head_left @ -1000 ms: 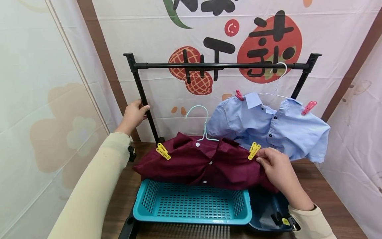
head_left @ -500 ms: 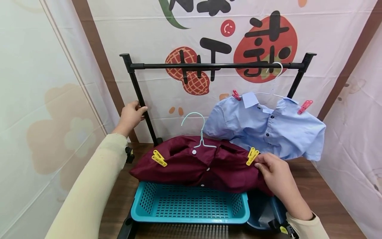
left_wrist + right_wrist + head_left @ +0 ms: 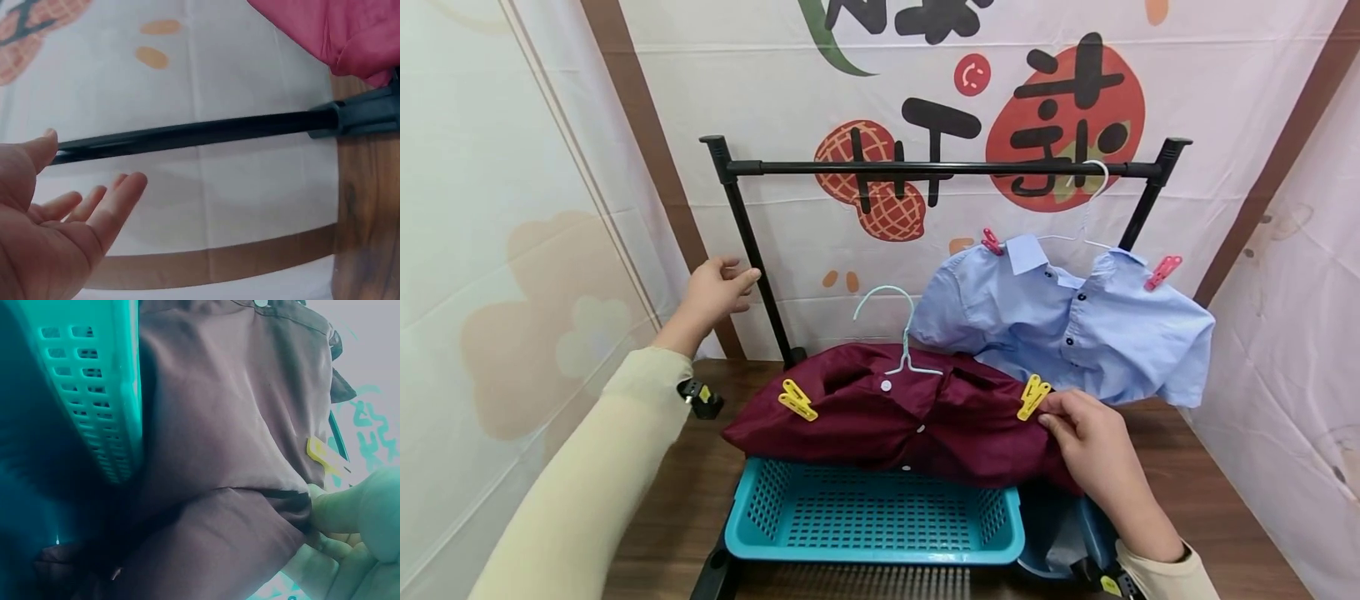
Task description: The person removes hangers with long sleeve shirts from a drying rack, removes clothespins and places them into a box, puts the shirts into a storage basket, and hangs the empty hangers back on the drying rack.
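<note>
A maroon shirt on a pale green hanger lies over the back of a turquoise basket. Two yellow clothespins are clipped at its shoulders. My right hand pinches the shirt's shoulder fabric beside the right-hand clothespin; the right wrist view shows thumb and fingers on the maroon cloth. My left hand is beside the left post of the black rack, fingers loosely extended. In the left wrist view a gap shows between its fingers and the post.
A light blue shirt with pink clothespins hangs from the right of the rack's bar on a white hanger. A dark blue basin stands right of the basket on the wooden table. A printed curtain is behind.
My left hand has let go of the rack's post and drawn slightly left. The maroon shirt and hanger have sunk a little, with my right hand still pinching the shoulder.
</note>
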`<state>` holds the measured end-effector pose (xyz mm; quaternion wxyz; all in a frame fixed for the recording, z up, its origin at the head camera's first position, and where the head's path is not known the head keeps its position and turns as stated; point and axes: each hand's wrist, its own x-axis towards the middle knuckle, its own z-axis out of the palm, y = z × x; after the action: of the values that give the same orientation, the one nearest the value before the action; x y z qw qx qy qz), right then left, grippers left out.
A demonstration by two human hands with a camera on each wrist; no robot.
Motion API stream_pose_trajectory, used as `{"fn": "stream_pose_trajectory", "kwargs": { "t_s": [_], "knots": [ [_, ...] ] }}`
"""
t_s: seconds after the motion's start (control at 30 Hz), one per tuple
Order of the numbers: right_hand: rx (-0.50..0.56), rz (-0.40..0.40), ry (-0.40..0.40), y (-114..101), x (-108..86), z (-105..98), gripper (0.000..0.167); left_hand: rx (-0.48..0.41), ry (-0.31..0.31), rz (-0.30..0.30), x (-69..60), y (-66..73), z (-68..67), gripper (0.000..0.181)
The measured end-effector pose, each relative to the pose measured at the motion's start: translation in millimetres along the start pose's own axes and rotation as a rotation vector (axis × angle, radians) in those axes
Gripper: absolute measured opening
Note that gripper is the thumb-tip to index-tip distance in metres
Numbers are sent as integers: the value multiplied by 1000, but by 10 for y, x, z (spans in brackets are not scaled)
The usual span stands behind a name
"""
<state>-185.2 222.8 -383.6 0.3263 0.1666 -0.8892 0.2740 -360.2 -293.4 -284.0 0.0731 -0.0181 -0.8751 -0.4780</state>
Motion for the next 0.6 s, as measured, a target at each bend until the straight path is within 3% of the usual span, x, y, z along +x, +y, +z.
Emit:
{"fn": "stream_pose_trajectory", "kwargs": {
  "t_s": [0.17, 0.37, 0.6],
  "knots": [
    [-1, -2, 7, -10, -2, -11, 21, 14, -43, 59, -250, 75, -57, 72],
    [2, -2, 20, -23, 17, -34, 21, 38, -74, 185, -711, 165, -48, 58],
    [8, 2, 19, -23, 26, -36, 21, -32, -118, 300, -1237, -11, 39, 40]
  ]
}}
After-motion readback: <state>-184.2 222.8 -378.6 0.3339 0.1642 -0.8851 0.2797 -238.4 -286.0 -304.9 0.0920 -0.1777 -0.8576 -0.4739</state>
